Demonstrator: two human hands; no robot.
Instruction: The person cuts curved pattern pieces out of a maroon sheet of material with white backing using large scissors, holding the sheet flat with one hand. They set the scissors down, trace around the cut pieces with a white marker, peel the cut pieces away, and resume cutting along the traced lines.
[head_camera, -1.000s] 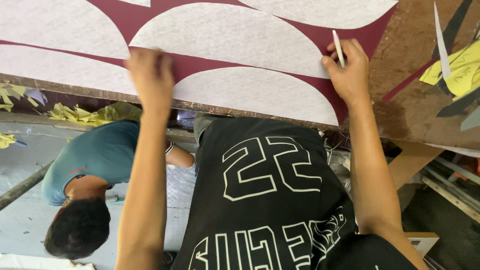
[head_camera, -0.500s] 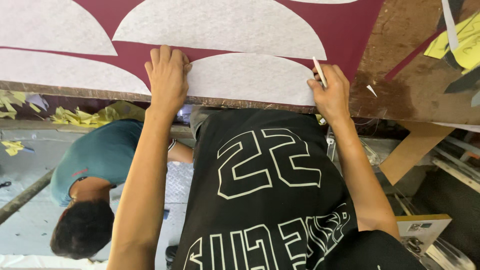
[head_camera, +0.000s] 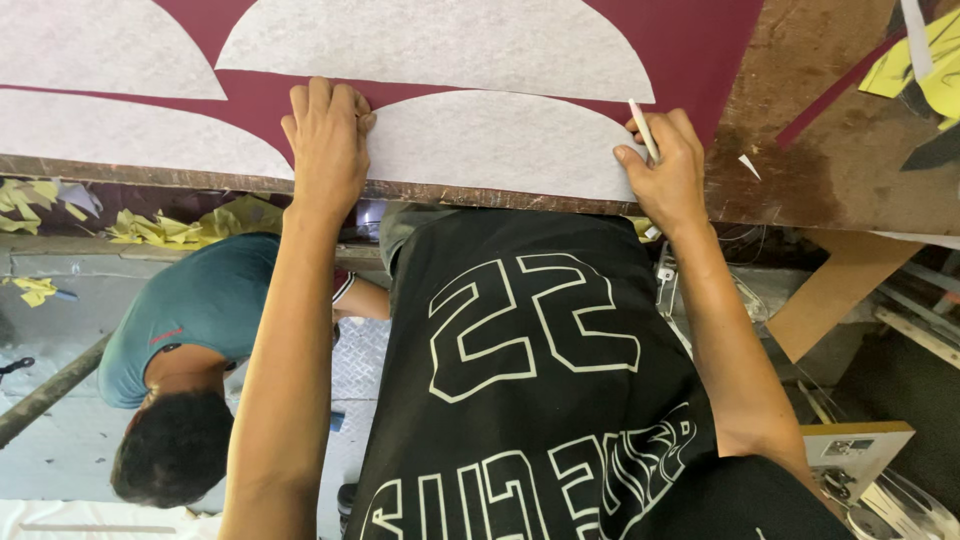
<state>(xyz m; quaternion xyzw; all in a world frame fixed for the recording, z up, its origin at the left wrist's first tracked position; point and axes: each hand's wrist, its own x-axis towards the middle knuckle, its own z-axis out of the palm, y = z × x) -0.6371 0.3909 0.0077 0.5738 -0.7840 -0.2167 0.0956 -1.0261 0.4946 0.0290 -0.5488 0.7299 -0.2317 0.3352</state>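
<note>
Work in hand: a white half-round pattern piece (head_camera: 500, 145) lies flat on maroon fabric (head_camera: 690, 45) at the near edge of the tabletop (head_camera: 830, 170).
Left hand (head_camera: 325, 140): flat, fingers together and extended, palm pressing down at the left end of the pattern piece; it grips nothing.
Right hand (head_camera: 670, 170): curled around a thin white marking stick (head_camera: 642, 128), held between thumb and fingers, tip at the right end of the curved edge.
Progress (a judgement): the piece is positioned and pinned down; no traced line is visible along its curve, so the outline appears largely still to be marked.
Other pieces: more white half-round shapes (head_camera: 430, 45) lie on the fabric above and to the left, with maroon strips showing between them.
Piece appearance: matte, slightly fibrous, thin, with a straight base parallel to the table edge and a smooth arc on top.
Surroundings: yellow scraps (head_camera: 925, 65) lie on the bare wood at right; another person in a teal shirt (head_camera: 200, 300) is below the table edge (not involved here).
</note>
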